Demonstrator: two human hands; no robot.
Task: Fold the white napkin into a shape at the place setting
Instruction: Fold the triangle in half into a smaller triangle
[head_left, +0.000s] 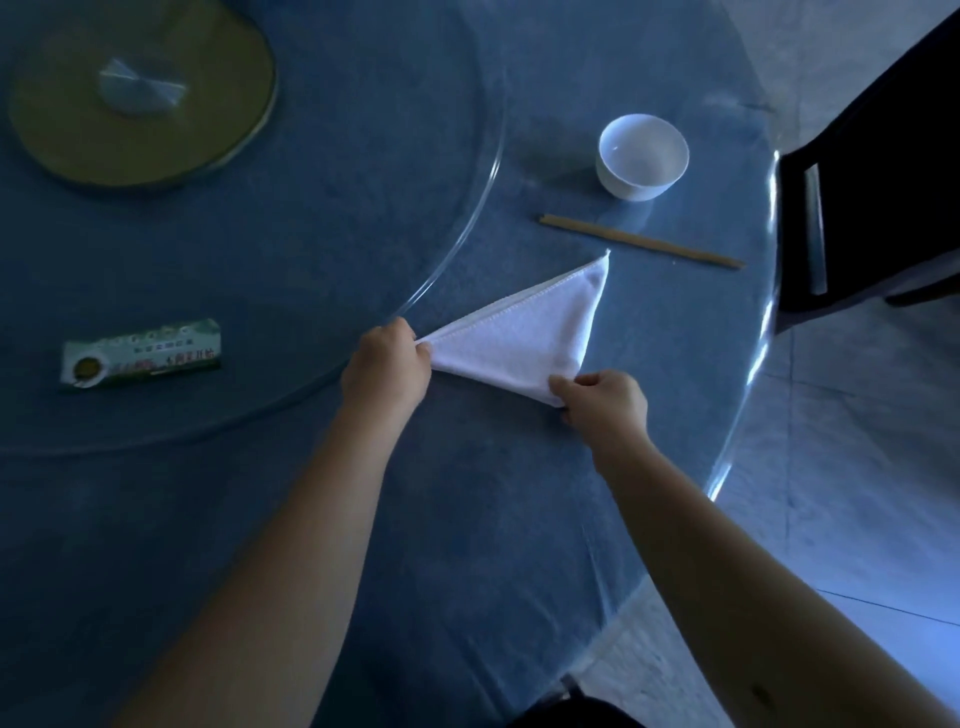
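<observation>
The white napkin (530, 332) lies folded into a triangle on the blue table, with its free tip pointing up and right toward the chopsticks. My left hand (387, 364) pinches the triangle's left corner. The near right corner is pinched by my right hand (605, 400). Both hands rest low on the table surface, and the cloth is stretched flat between them.
A white bowl (643, 156) stands beyond the napkin, with wooden chopsticks (641, 242) lying between them. A glass turntable (483, 171) covers the table's left side and carries a green packet (143, 353) and a round olive disc (140, 88). A dark chair (878, 182) stands at the right edge.
</observation>
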